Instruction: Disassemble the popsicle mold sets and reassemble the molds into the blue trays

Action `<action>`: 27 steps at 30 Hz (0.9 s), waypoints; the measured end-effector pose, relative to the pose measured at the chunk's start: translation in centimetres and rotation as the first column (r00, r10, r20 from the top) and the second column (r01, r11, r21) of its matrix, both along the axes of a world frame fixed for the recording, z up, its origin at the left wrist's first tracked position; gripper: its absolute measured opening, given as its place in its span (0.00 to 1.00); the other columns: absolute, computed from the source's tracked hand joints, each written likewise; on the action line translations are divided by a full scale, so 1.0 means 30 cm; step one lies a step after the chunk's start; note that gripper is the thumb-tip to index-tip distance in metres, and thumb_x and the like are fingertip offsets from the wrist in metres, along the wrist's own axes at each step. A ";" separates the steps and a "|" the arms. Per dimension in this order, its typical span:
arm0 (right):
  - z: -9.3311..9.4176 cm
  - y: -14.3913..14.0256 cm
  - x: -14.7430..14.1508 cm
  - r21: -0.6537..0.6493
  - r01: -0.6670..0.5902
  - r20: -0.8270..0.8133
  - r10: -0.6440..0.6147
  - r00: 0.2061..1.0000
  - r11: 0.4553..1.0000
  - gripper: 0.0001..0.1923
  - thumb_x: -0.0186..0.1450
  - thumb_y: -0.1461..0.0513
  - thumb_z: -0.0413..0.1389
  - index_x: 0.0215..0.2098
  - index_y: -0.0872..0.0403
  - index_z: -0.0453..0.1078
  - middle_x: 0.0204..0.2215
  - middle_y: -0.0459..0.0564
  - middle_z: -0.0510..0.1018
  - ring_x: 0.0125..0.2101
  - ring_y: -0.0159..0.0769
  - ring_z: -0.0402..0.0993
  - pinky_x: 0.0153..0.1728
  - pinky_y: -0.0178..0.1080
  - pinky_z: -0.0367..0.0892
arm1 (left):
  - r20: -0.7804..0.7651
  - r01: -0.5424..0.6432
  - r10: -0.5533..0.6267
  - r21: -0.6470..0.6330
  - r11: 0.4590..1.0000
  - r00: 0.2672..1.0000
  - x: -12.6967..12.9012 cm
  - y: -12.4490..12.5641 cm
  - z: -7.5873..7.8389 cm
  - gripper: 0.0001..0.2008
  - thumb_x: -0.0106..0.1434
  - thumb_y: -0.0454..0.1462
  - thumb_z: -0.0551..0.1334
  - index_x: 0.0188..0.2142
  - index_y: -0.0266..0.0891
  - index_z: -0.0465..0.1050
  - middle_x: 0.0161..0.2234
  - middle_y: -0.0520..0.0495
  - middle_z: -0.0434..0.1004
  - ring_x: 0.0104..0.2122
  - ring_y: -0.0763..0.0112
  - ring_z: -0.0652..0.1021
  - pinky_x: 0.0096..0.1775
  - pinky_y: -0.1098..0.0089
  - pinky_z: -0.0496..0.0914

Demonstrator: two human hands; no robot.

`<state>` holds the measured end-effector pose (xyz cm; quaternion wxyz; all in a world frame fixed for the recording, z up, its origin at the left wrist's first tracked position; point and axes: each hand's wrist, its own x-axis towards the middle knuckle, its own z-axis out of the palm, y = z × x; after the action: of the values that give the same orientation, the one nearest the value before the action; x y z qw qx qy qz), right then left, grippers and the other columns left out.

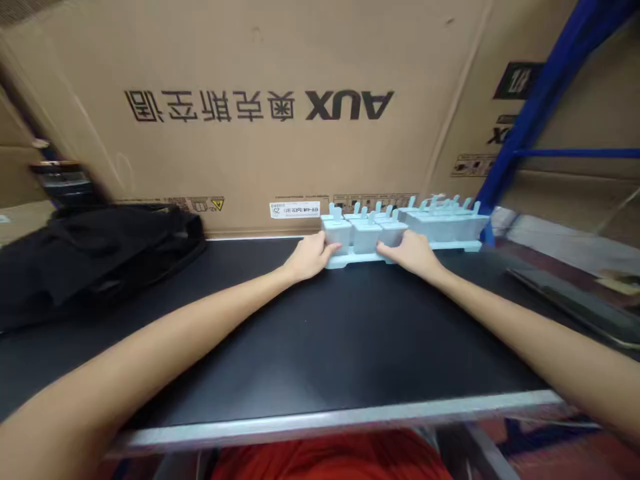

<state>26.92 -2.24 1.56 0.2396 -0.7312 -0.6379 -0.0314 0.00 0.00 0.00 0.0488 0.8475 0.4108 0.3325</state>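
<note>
Black and matte, a table top (320, 347) with a pale metal front edge is seen from above, and red cloth (330, 460) is glimpsed just below that edge. Two bare forearms are stretched across the table toward its far side. The left hand (311, 256) is curled against the left end of a pale blue ice-pop mould (367, 239), with the thumb laid on the nearest left cell. The right hand (411, 253) is pressed against the front of the same mould, fingers bent over its base rim; whether the mould is truly gripped or only touched cannot be told. The mould is set on the table between and just beyond both hands. A second pale blue mould (447, 223) is placed just beyond the right hand, touching the first. Well to the left of the left hand, a black bag (95, 257) is slumped on the table. Beyond everything, a large brown cardboard box (280, 120) is stood as a backdrop, and a blue rack post (537, 100) is angled up beyond the right hand.
</note>
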 end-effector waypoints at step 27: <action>0.224 -0.166 -0.002 0.310 -0.167 -0.159 0.224 0.961 0.936 0.19 0.67 0.45 0.51 0.42 0.50 0.60 0.27 0.49 0.73 0.27 0.41 0.70 0.31 0.42 0.62 | 0.494 0.362 -0.183 -0.295 0.884 0.850 -0.197 -0.173 0.032 0.20 0.61 0.37 0.63 0.45 0.45 0.52 0.43 0.49 0.75 0.33 0.72 0.77 0.36 0.67 0.71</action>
<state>26.86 -7.20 8.28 0.4080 -0.6196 -0.6699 -0.0310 -5.91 -5.20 0.95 0.3528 0.7711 0.3172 0.4246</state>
